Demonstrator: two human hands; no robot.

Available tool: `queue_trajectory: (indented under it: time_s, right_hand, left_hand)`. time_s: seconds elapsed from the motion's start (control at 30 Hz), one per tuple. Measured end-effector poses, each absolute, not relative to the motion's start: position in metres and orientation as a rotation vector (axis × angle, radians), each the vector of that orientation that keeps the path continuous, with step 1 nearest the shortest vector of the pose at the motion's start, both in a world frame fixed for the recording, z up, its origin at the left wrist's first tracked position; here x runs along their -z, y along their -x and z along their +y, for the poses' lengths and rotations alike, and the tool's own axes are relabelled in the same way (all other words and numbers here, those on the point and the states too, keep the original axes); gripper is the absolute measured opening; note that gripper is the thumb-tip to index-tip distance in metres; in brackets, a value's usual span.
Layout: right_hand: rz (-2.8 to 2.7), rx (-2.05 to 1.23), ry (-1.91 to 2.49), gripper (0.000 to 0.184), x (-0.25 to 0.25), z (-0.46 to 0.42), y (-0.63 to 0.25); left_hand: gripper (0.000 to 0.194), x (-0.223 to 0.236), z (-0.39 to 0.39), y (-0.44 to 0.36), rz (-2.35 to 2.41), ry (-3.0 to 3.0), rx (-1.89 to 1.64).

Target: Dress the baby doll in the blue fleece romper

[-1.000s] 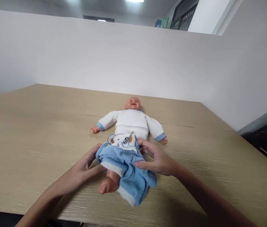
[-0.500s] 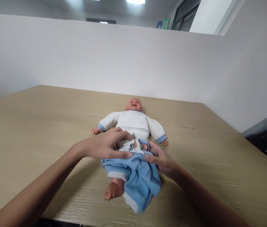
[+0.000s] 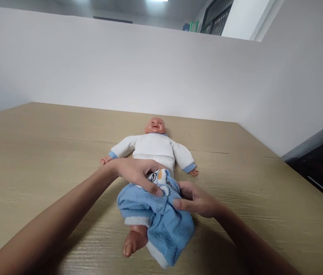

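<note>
Since a second ago, the left hand (image 3: 134, 172) has shifted from the left side of the pants (image 3: 164, 221) to across their front at the waist, while the right hand (image 3: 200, 201) stays at their right side, now a little lower.

Both hands are partly closed on the cloth. The left thumb presses on the front near the patch (image 3: 159, 176), its fingers curled over the waist edge and mostly hidden. The right thumb lies on the front too, its fingers bent behind the right edge; how tightly either hand grips, I cannot tell.

Blue, with white cuffs, the pants lie over the lower part of the doll (image 3: 155, 125), at the near side of the table (image 3: 44, 172). From the left cuff a foot (image 3: 134, 241) pokes out toward the near edge. The right leg of the pants hangs in loose folds, slanting near.

On its back, head far, the doll has both arms spread left and right. Its white top (image 3: 153, 147) has blue cuffs. Beyond the table's far edge stands a pale wall (image 3: 121, 68); a dark object (image 3: 313, 164) shows at far right.
</note>
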State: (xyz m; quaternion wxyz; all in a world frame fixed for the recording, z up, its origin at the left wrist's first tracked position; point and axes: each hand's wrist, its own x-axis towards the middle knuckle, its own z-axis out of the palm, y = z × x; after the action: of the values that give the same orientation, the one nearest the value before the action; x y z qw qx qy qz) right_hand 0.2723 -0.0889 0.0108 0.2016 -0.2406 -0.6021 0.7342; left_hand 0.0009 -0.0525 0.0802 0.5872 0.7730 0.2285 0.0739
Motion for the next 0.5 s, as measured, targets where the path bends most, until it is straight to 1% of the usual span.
queue_trajectory:
  time_s: [0.07, 0.1, 0.2, 0.3, 0.43, 0.5]
  right_hand:
    - [-1.457, -2.045, 0.684, 0.05, -0.01, -0.092, -0.271]
    - [-1.345, -2.023, 0.696, 0.051, -0.009, -0.093, -0.269]
    - [-1.19, -2.001, 0.698, 0.044, -0.002, -0.095, -0.264]
    - [-1.345, -2.105, 0.643, 0.038, 0.001, -0.091, -0.265]
    - [-1.653, -2.312, 0.564, 0.051, -0.004, -0.09, -0.275]
    - [-1.677, -2.323, 0.553, 0.05, -0.007, -0.092, -0.277]
  left_hand:
    - [0.02, -0.077, -0.052, -0.004, 0.54, -1.803, -0.167]
    - [0.024, -0.075, -0.051, -0.005, 0.525, -1.784, -0.155]
    - [0.035, -0.065, -0.046, -0.007, 0.398, -1.68, -0.061]
    - [0.033, -0.055, -0.042, -0.005, 0.328, -1.615, -0.02]
    - [0.034, -0.051, -0.041, 0.0, 0.325, -1.619, -0.107]
    - [0.032, -0.051, -0.042, 0.002, 0.308, -1.622, -0.137]
